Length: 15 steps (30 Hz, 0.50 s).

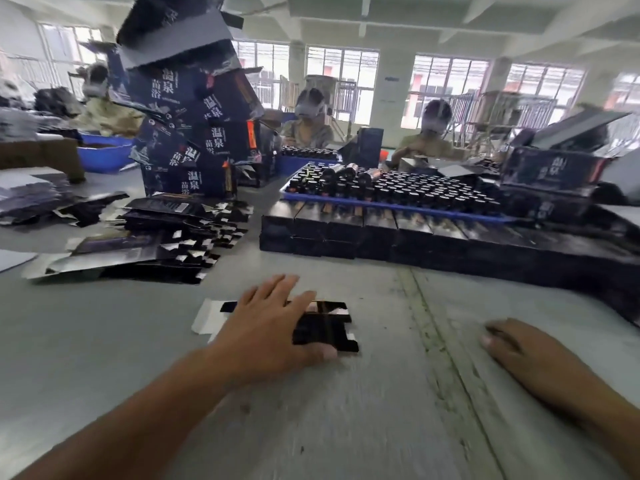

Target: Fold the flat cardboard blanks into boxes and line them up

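A flat black cardboard blank (329,325) with a white flap at its left end lies on the grey table (346,427) in front of me. My left hand (273,327) rests flat on the blank, fingers spread, thumb at its near edge. My right hand (519,348) lies on the bare table to the right, fingers loosely curled, holding nothing. A pile of flat blanks (156,237) sits at the left. Folded black boxes (381,233) stand in rows at the middle right.
A blue tray (398,206) of small dark bottles rests on the rows of boxes. A leaning tower of dark printed cartons (194,116) rises at the back left. Several people sit across the table. A seam (443,358) runs along the table.
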{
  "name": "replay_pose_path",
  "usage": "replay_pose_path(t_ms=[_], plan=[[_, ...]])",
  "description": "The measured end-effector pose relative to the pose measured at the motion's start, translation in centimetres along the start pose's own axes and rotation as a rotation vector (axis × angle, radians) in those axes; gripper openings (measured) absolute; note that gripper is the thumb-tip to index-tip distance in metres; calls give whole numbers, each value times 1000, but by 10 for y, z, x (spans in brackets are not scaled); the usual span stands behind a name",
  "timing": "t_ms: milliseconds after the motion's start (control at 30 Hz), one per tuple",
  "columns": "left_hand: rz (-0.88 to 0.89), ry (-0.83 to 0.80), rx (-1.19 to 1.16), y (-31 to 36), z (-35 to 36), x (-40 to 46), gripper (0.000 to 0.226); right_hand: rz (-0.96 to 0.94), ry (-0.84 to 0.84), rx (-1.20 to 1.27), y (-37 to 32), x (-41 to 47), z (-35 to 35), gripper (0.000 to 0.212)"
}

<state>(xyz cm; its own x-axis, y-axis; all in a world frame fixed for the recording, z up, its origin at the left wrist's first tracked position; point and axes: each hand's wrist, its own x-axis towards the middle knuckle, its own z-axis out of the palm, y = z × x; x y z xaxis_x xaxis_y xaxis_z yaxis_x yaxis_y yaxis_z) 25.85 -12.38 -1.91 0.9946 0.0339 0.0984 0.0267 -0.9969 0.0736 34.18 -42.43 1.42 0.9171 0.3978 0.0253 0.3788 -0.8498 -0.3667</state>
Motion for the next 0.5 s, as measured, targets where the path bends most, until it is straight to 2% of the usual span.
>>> replay_pose_path(t_ms=[33,67,167,333,500], plan=[[-44,-24,-33,-7,-1,2,112,227,71,52,53,2,-2,46],[-84,-62,-56,-13,-3,3,115,222,12,-46,56,-3,-4,46],[-129,-154,-73,-21,-7,3,119,160,81,-61,66,3,0,47],[-36,-104,14,-13,-9,1,126,167,84,-39,70,2,1,48],[53,-210,-60,-1,-5,-4,132,164,107,-61,69,5,2,49]])
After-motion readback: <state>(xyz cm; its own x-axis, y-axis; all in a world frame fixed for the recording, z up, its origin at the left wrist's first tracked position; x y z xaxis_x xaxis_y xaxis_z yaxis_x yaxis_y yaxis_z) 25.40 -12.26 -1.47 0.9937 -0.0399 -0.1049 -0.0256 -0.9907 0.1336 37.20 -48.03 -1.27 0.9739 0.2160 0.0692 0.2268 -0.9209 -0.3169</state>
